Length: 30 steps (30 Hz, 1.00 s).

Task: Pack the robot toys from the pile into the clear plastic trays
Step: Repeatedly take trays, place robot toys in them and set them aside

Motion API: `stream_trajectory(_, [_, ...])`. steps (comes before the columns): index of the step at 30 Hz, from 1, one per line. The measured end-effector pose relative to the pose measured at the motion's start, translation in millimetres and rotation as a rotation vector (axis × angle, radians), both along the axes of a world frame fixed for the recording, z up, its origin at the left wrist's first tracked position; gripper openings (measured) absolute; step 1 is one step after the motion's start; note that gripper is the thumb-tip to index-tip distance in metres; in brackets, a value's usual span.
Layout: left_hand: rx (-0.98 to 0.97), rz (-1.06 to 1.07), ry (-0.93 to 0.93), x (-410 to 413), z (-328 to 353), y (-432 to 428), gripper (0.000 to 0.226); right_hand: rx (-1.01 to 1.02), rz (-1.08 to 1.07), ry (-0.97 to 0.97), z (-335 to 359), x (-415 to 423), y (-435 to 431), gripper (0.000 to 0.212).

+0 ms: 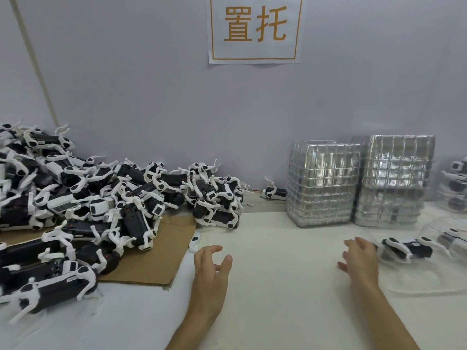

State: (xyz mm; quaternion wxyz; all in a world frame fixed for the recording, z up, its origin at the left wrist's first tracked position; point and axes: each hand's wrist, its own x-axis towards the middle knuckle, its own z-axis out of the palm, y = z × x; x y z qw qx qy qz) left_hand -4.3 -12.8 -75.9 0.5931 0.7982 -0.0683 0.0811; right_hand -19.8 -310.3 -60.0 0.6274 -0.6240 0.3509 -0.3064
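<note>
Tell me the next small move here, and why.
Probably reach the left hand toward the nearest robot dog toy at the right edge of the pile and grip it. Both hands hold nothing, the right hand is beside a packed toy already lying in the clear tray, and many toys lie unpacked.

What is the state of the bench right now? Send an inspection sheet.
Surface: white table, brown cardboard sheet on its left.
Job's things: pile of robot toys at left, partly on the cardboard; two stacks of clear trays at back right; one toy in a tray by the right hand.
Clutter: loose white part beside the cardboard's edge; lone toy against the wall.
Hands: left hand and right hand open, empty.
Cables: nothing seen.
Surroundings: grey wall, paper sign with orange characters.
</note>
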Motion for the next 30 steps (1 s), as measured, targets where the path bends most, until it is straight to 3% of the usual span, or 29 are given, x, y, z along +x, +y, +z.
stream_trajectory(3, [0.002, -0.001, 0.003, -1, 1, 0, 0.02, 0.076, -0.049, -0.031, -1, -4, -27, 0.047])
stream_trajectory(6, [0.0, 0.003, 0.005, -1, 2, 1, 0.021, 0.182, -0.07, -0.076, -5, -7, -39, 0.036])
stream_trajectory(10, [0.005, 0.004, 0.013, -1, 1, 1, 0.022, 0.056, -0.016, -0.039, -2, -11, -28, 0.023])
stream_trajectory(15, [0.028, -0.005, 0.024, -2, 1, 1, 0.022, -0.378, 0.107, -0.058, 25, 2, 16, 0.017])
stream_trajectory(18, [0.049, -0.018, 0.027, -3, 0, 1, 0.022, -0.744, 0.263, -0.093, 75, 33, 32, 0.034])
stream_trajectory(21, [0.048, -0.02, 0.017, -2, 0, 1, 0.021, -1.163, 0.246, -0.067, 131, 69, 29, 0.055])
stream_trajectory(25, [0.06, -0.024, 0.008, -3, -1, 2, 0.022, -1.623, 0.194, 0.285, 174, 105, 7, 0.086])
stream_trajectory(30, [0.083, -0.036, -0.011, -4, -1, 1, 0.022, -1.806, 0.2, 0.571, 177, 129, -16, 0.099])
